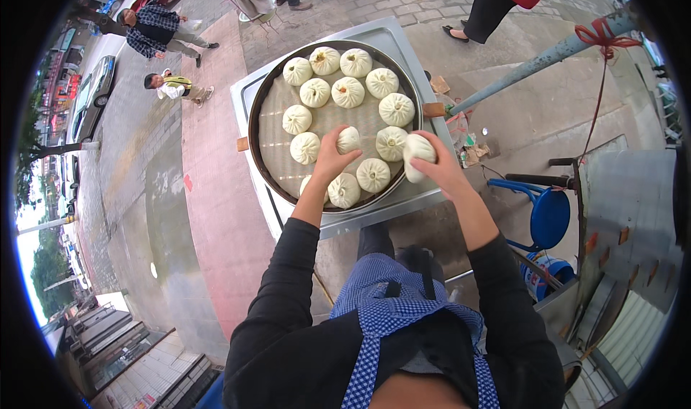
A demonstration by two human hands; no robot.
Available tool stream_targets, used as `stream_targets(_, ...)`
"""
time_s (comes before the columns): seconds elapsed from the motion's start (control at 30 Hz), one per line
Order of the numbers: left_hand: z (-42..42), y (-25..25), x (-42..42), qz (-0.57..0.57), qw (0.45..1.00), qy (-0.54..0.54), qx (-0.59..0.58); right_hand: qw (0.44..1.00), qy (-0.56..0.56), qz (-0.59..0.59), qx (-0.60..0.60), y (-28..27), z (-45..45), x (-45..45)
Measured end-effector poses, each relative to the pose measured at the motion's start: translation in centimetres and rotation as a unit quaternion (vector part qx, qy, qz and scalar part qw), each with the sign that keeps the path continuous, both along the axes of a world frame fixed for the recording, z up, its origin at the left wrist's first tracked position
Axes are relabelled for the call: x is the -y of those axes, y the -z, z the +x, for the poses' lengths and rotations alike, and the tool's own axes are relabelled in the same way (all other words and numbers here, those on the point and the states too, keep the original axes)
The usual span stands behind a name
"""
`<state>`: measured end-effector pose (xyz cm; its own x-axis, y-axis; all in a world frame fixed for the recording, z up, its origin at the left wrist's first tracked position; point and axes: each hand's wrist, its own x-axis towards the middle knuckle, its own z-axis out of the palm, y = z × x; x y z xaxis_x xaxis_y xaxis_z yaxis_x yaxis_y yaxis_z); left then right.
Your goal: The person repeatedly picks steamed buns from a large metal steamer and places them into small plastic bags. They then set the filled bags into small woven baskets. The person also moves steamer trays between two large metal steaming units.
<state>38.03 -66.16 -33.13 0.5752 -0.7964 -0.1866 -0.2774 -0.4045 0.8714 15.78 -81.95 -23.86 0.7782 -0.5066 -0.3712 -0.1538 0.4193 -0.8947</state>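
Observation:
A round steamer tray [268,93] with a mesh liner [270,123] carries several white pleated steamed buns [397,109], set mostly around its rim. My left hand [333,158] reaches over the tray, thumb and fingers around a bun [349,141]; whether it is lifted off the liner, I cannot tell. At the tray's right rim, my right hand [440,163] grips another bun [418,157], tilted on its side. Brownish filling shows at the top of a bun [347,92] near the middle.
The tray stands on a metal table [397,31] with wooden blocks [433,110] at its sides. A blue-grey pole [540,63] slants up at right, near a blue stool [550,220]. Two people [162,28] [175,87] are on the pavement at left; another person [491,9] stands beyond the table.

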Motion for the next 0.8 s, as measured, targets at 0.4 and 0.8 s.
stream_targets(0.4, -3.0, 0.5, 2.9, 0.117, 0.953, 0.096, 0.263, 0.838, 0.024, -0.499, -0.221, 6.5, 12.6, -2.9)
stream_targets(0.8, -46.4, -21.2, 8.1, -0.282, 0.669, 0.687, 0.007, 0.246, 0.575, -0.24, -0.743, -22.6, -62.6, -24.7)
